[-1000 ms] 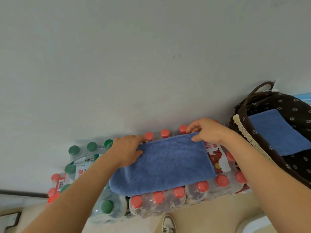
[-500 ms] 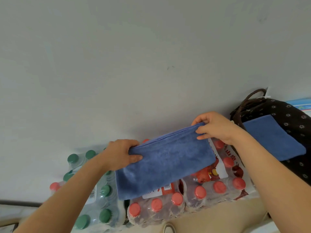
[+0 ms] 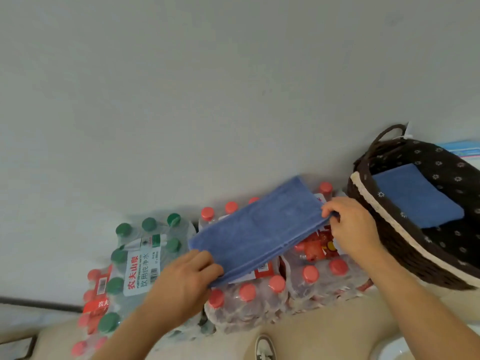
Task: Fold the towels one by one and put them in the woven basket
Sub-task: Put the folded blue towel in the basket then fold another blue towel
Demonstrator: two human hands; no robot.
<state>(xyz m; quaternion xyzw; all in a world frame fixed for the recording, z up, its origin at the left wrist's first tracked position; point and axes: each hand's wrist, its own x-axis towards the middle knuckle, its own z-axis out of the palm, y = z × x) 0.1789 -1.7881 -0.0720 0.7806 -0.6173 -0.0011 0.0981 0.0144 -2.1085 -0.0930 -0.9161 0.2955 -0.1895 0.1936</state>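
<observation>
A folded blue towel (image 3: 259,227) hangs in the air above shrink-wrapped bottle packs, tilted with its right end higher. My left hand (image 3: 187,276) grips its lower left corner. My right hand (image 3: 348,224) pinches its right edge, close to the rim of the dark woven basket (image 3: 394,229). The basket stands at the right, lined with dark flowered cloth, and another folded blue towel (image 3: 415,196) lies inside it.
Packs of red-capped bottles (image 3: 259,294) lie under the towel, with a green-capped pack (image 3: 140,255) to the left. A plain grey wall (image 3: 207,100) rises directly behind. A shoe (image 3: 265,346) shows on the beige floor below.
The towel was lifted off the bottle packs and carried right toward the basket. Both hands kept hold of it, and its right end now reaches near the basket rim.
</observation>
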